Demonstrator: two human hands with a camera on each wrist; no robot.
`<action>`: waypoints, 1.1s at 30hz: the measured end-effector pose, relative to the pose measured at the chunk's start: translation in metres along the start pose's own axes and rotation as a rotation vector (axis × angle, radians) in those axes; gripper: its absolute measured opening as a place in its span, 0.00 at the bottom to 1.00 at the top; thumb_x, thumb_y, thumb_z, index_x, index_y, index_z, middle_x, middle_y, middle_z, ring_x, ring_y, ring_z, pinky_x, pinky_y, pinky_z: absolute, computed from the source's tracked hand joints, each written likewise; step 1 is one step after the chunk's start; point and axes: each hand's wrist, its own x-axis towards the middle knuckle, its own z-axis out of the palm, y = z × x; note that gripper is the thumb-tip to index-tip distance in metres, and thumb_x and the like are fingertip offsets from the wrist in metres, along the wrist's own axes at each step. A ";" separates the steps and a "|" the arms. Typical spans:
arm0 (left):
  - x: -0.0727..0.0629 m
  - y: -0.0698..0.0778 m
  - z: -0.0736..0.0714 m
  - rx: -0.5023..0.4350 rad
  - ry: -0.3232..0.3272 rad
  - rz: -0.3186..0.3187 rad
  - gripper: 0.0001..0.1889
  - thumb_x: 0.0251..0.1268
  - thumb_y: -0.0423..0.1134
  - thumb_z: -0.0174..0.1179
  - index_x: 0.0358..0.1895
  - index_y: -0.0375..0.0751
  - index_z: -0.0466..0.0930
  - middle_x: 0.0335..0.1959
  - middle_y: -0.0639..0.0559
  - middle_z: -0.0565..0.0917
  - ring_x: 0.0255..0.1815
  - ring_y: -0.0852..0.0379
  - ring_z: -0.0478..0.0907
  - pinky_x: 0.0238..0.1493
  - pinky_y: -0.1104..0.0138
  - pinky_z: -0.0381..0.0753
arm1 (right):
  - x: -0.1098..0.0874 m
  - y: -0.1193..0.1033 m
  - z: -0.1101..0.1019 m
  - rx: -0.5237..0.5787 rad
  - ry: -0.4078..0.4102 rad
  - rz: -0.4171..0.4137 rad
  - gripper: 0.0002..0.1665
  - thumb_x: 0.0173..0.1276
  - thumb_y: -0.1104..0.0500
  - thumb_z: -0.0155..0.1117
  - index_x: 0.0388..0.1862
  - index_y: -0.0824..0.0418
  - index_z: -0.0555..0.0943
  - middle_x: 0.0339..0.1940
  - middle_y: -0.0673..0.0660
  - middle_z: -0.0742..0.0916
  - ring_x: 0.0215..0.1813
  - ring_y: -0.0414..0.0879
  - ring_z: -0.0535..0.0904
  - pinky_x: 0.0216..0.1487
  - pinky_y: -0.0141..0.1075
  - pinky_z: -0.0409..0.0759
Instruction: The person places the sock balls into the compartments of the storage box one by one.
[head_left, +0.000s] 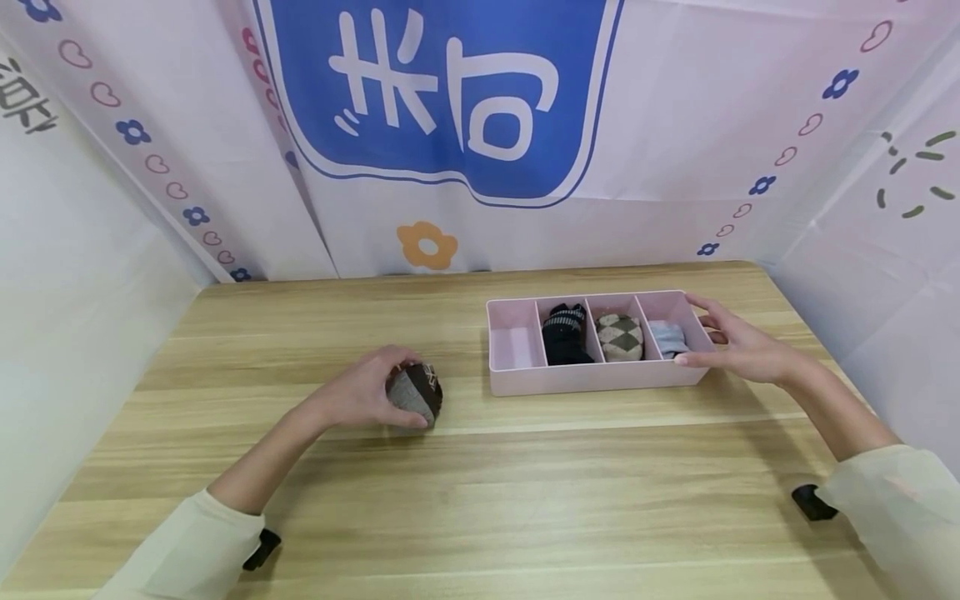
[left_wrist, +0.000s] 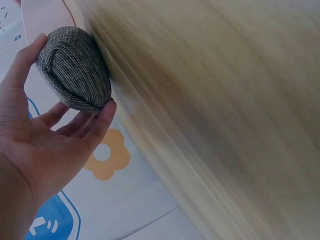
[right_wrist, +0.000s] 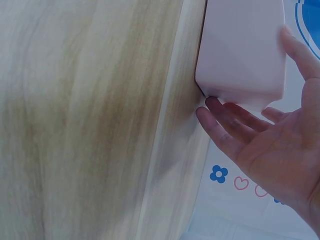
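My left hand [head_left: 362, 392] grips a rolled-up sock [head_left: 415, 397], grey with a dark brown patterned part, at or just over the table left of the box. In the left wrist view the sock's grey knit side [left_wrist: 75, 70] faces the camera, between thumb and fingers. A long pink divided box [head_left: 600, 380] sits at the right. Across its right end my right hand [head_left: 746, 346] holds it, thumb at the front rim and fingers toward the back. Its compartments hold black socks [head_left: 566, 335], an argyle rolled sock [head_left: 620, 337] and a pale blue rolled sock [head_left: 667, 338]; the leftmost one [head_left: 513, 333] is bare.
The wooden table [head_left: 480, 500] runs back to a printed cloth backdrop [head_left: 645, 225]. White cloth sides [head_left: 75, 250] rise to the left and right. A small black object [head_left: 814, 502] is at the right sleeve, another [head_left: 262, 550] at the left sleeve.
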 end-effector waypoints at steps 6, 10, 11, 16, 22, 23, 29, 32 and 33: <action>0.000 -0.001 0.000 0.013 -0.025 -0.001 0.43 0.52 0.53 0.79 0.70 0.37 0.75 0.63 0.34 0.76 0.53 0.42 0.77 0.41 0.59 0.84 | 0.000 0.000 0.000 -0.002 -0.002 -0.002 0.60 0.72 0.56 0.68 0.86 0.61 0.37 0.77 0.80 0.60 0.75 0.79 0.59 0.71 0.71 0.62; 0.000 0.000 -0.001 0.003 -0.037 -0.015 0.41 0.53 0.53 0.78 0.69 0.40 0.76 0.63 0.33 0.75 0.52 0.42 0.77 0.41 0.58 0.84 | 0.000 0.000 0.000 -0.003 -0.004 0.003 0.61 0.72 0.56 0.68 0.86 0.61 0.36 0.77 0.80 0.59 0.75 0.79 0.58 0.71 0.72 0.61; 0.000 0.000 -0.001 -0.001 -0.037 -0.014 0.41 0.52 0.53 0.78 0.69 0.39 0.76 0.62 0.33 0.75 0.52 0.42 0.77 0.41 0.58 0.84 | 0.000 0.000 0.000 -0.004 -0.004 0.006 0.61 0.72 0.56 0.68 0.86 0.60 0.36 0.77 0.81 0.59 0.75 0.80 0.58 0.71 0.72 0.61; 0.001 0.002 -0.002 0.004 -0.027 -0.003 0.40 0.51 0.52 0.79 0.68 0.39 0.77 0.60 0.36 0.76 0.52 0.43 0.77 0.42 0.58 0.84 | 0.001 0.000 -0.001 -0.008 -0.004 0.015 0.61 0.72 0.55 0.68 0.86 0.60 0.36 0.77 0.81 0.59 0.75 0.79 0.59 0.71 0.72 0.61; 0.004 0.002 -0.003 0.013 -0.003 0.010 0.39 0.50 0.52 0.80 0.65 0.39 0.79 0.56 0.39 0.78 0.51 0.45 0.77 0.42 0.59 0.84 | 0.002 0.001 -0.001 -0.012 -0.004 0.017 0.62 0.72 0.55 0.69 0.86 0.61 0.36 0.78 0.81 0.59 0.75 0.80 0.58 0.71 0.72 0.60; 0.004 0.003 -0.003 0.015 0.001 0.012 0.39 0.50 0.53 0.80 0.65 0.40 0.79 0.56 0.39 0.78 0.51 0.45 0.77 0.42 0.59 0.84 | 0.002 0.001 -0.001 -0.010 -0.004 0.016 0.62 0.72 0.55 0.69 0.86 0.60 0.36 0.78 0.81 0.59 0.75 0.80 0.58 0.71 0.72 0.60; 0.007 0.006 -0.003 0.009 0.014 0.029 0.38 0.49 0.53 0.81 0.64 0.40 0.80 0.54 0.41 0.79 0.50 0.45 0.77 0.41 0.60 0.85 | 0.002 0.002 -0.002 -0.012 -0.006 0.012 0.61 0.72 0.55 0.69 0.86 0.61 0.36 0.77 0.81 0.59 0.75 0.80 0.57 0.71 0.72 0.60; 0.008 0.008 -0.003 0.006 0.030 0.042 0.37 0.49 0.51 0.80 0.62 0.39 0.80 0.51 0.42 0.80 0.49 0.47 0.78 0.40 0.62 0.85 | 0.002 0.002 -0.002 -0.013 -0.004 0.007 0.61 0.72 0.55 0.69 0.86 0.61 0.36 0.77 0.81 0.59 0.75 0.80 0.57 0.71 0.72 0.60; 0.009 0.008 -0.003 0.007 0.037 0.048 0.36 0.48 0.51 0.80 0.62 0.39 0.81 0.50 0.43 0.80 0.48 0.47 0.78 0.40 0.62 0.85 | 0.002 0.003 -0.002 -0.013 -0.004 0.006 0.61 0.72 0.55 0.69 0.86 0.61 0.36 0.77 0.81 0.59 0.75 0.80 0.57 0.71 0.72 0.60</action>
